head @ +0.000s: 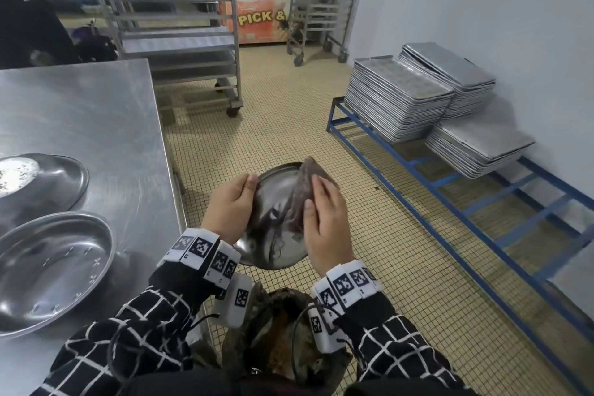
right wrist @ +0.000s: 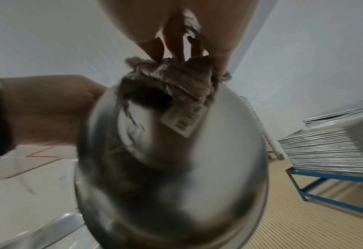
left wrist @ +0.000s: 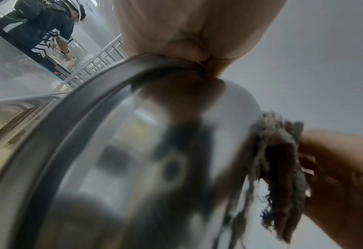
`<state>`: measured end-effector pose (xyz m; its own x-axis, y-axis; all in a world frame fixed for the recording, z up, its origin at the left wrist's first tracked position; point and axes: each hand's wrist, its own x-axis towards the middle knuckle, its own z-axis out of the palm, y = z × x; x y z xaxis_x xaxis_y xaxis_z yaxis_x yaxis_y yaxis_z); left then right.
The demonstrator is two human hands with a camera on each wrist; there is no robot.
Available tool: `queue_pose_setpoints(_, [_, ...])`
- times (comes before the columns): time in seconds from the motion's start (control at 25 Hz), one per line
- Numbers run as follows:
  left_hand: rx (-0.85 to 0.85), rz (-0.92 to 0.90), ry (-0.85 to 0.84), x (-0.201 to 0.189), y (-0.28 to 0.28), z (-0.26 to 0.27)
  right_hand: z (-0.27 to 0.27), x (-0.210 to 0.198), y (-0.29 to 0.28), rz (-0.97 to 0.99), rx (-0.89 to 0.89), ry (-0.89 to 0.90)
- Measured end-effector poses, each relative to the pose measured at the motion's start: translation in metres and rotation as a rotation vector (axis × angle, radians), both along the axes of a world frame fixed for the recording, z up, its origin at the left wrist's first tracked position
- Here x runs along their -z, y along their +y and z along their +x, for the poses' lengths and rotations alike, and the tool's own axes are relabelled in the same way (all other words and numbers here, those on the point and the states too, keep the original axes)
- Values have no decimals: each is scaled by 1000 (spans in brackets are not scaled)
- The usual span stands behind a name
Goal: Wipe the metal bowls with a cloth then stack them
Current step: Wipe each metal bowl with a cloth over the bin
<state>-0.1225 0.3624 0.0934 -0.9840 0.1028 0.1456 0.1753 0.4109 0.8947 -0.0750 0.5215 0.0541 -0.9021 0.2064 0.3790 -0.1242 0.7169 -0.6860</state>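
I hold a metal bowl [head: 273, 202] in the air over the tiled floor, just off the table's right edge. My left hand [head: 236, 199] grips its left rim, thumb on the near face; the left wrist view shows the rim [left wrist: 103, 94] pinched under my fingers [left wrist: 182, 48]. My right hand [head: 324, 212] holds a bunched brown-grey cloth [head: 305, 183] against the bowl's right side. In the right wrist view the frayed cloth [right wrist: 176, 75] and its white tag [right wrist: 182, 118] lie on the bowl's rounded outside [right wrist: 171, 168]. Two more bowls rest on the table, one upright [head: 54, 267] and one upside down [head: 41, 177].
The steel table [head: 96, 112] fills the left. Stacks of metal trays [head: 395, 96] sit on a low blue rack [head: 450, 183] along the right wall. Wheeled tray trolleys [head: 180, 26] stand behind, and another person [head: 25, 10] is at the far left.
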Motion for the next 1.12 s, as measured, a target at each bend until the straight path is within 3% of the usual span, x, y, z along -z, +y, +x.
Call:
queue_pose_setpoints(0.12, [22,2,8,0,8,4,1,-5,-20,252,-73,156])
queue_pose_setpoints(0.24, [32,-1,60,-1,14,10,-8,-6,-25,243,34,199])
queue_pose_setpoints(0.36, [21,9,72,0,13,13,-15,-6,-14,-88,208,108])
queue_pose_setpoints(0.52, [-36,130,-18,11,0,7,-14,13,26,-839,294,-263])
queue_pose_setpoints(0.6, [-39,149,-33,17,-4,6,-9,25,39,-909,224,-356])
queue_pose_setpoints(0.88, [84,-18,-38,30,-8,-6,-3,-5,58,-512,143,-277])
queue_pose_setpoints(1.04, [230,-107,-68,20,3,2,-14,-12,61,9,-78,-227])
queue_pose_setpoints(1.12, [276,-210,-44,18,7,3,-17,-13,55,138,-160,-209])
